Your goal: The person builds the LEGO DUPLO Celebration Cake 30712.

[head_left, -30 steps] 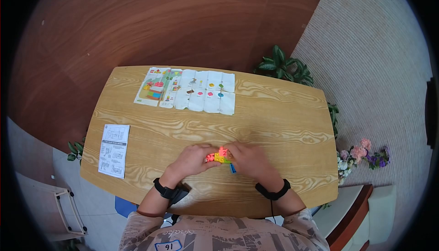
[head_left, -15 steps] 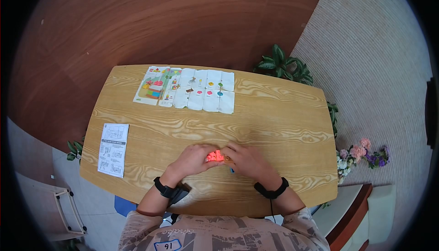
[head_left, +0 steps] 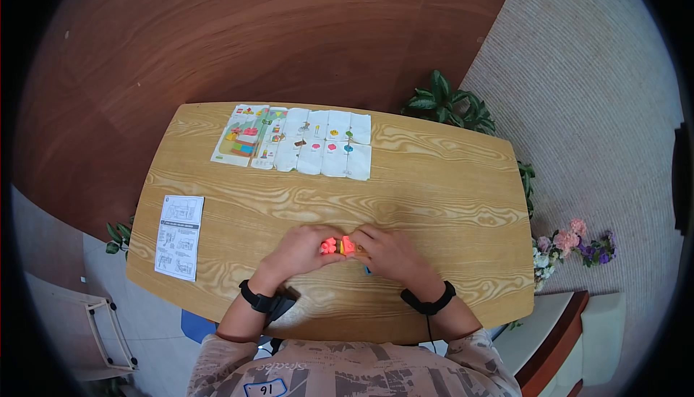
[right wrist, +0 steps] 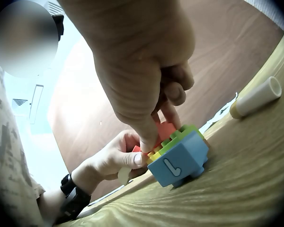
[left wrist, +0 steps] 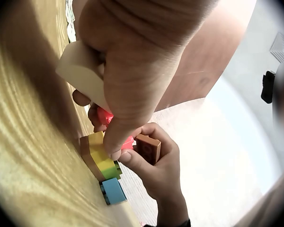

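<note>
My left hand (head_left: 302,249) holds the left end of a small stack of toy building bricks close over the table, its thumb on the yellow brick (left wrist: 98,146). Under that palm is a cream piece (left wrist: 80,71). A studded pink-red piece (head_left: 329,245) shows beside these fingers. From the other side my right hand (head_left: 394,254) pinches a pink-red brick (head_left: 348,245) over the stack. Within its curled fingers is a brown brick (left wrist: 149,149). At the stack's right end, green studs (right wrist: 182,136) top a blue brick (right wrist: 177,163) marked with a 1.
A white cylinder (right wrist: 260,97) lies on the wooden table (head_left: 463,231) beyond the right hand. An unfolded picture sheet (head_left: 303,137) is at the back, and a printed instruction page (head_left: 179,238) at the left. Plants (head_left: 452,104) stand behind the table.
The pink-red brick marked 2 has turned in my right fingers and its numeral no longer shows. The left pink-red piece has shifted slightly left, with a yellow strip now between the two.
</note>
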### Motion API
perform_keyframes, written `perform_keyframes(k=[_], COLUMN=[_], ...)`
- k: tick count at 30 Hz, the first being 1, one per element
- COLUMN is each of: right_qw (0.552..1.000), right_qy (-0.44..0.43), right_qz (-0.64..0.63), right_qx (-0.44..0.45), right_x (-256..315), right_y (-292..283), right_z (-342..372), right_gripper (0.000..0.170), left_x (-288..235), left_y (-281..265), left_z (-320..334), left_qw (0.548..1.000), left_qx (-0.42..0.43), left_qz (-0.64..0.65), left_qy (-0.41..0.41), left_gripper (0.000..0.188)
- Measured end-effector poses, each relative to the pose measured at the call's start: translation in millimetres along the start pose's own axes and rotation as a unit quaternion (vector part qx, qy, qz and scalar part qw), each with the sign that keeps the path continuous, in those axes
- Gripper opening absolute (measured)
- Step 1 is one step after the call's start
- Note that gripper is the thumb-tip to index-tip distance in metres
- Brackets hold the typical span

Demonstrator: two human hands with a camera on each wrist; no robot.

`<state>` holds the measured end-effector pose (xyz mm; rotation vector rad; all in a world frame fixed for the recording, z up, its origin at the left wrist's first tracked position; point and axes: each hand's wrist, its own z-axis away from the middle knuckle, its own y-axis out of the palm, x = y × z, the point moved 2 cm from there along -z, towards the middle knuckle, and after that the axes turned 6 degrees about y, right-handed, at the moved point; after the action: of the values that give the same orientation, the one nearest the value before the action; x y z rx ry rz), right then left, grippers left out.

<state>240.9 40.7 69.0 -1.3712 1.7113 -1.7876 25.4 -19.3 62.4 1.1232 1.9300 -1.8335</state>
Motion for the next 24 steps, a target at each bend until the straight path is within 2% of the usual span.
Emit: perform_keyframes(k=[4,7,13,16,19,22,24], right_qw=[1.0,0.999,0.999,0.999,0.999,0.999,0.998], right_qy=[-0.007,-0.014,-0.036,-0.029,-0.038,-0.029,-0.045], right_qz=[0.024,0.036,0.015,0.027,0.023,0.032,0.034], right_qx=[0.0,0.005,-0.027,-0.008,-0.026,-0.008,-0.027], right_x=[1.7,1.7,-0.8,3.3,6.9,8.4,7.4], right_y=[1.6,6.3,8.5,6.0,3.9,3.4,5.4], right_z=[-0.6,0.4,-0.8,3.1,3.7,3.6,3.3], right_gripper=[0.037,0.034,0.03,0.029,0.027,0.027,0.027], left_x=[6.6,2.4,1.5,4.9,4.3,-0.4,0.9], left_y=[2.2,0.8,0.0,1.9,2.0,-1.7,-1.3], left_z=[1.8,-0.8,-1.0,0.6,0.4,-1.1,0.0], left_qw=[1.0,0.999,0.999,0.999,0.999,0.997,0.999], left_qx=[0.01,0.033,0.034,0.025,0.035,0.063,0.042], left_qz=[-0.018,-0.034,-0.034,-0.03,-0.03,-0.035,-0.027], left_qy=[0.011,-0.014,-0.016,0.001,-0.007,-0.038,-0.015], left_gripper=[0.042,0.04,0.04,0.04,0.041,0.042,0.043])
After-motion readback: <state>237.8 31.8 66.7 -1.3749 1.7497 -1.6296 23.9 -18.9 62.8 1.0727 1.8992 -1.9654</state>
